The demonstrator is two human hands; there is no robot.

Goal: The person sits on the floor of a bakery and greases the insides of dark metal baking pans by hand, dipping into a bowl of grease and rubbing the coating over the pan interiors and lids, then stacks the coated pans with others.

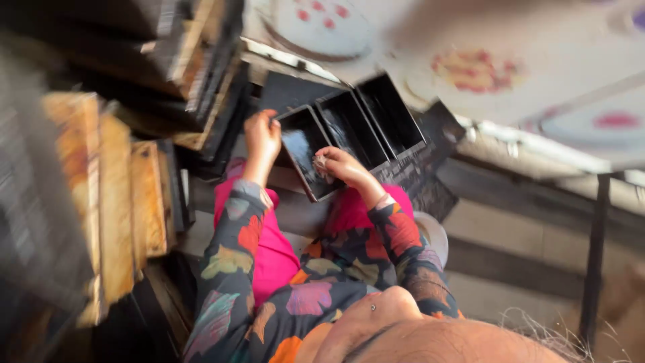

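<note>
The fingers of the left hand are closing over the far left corner of a black baking tin, gripping its rim, while the fingers of the right hand are curling shut around a small pale wad and pressing it against the tin's inner wall. The tin is sitting tilted over the person's lap, between the two hands — it is the near left one of a joined row of three black tins stretching away to the far right.

The whole view is blurring with motion, so what the wad is made of is hard to tell. The person's own head is filling the near edge, and flowered sleeves over pink cloth are covering the arms.

On the left, stacked trays with yellowish worn sides are running out of view. At the far right, a pale surface with round red patches is hanging over the scene, its pattern smeared.
</note>
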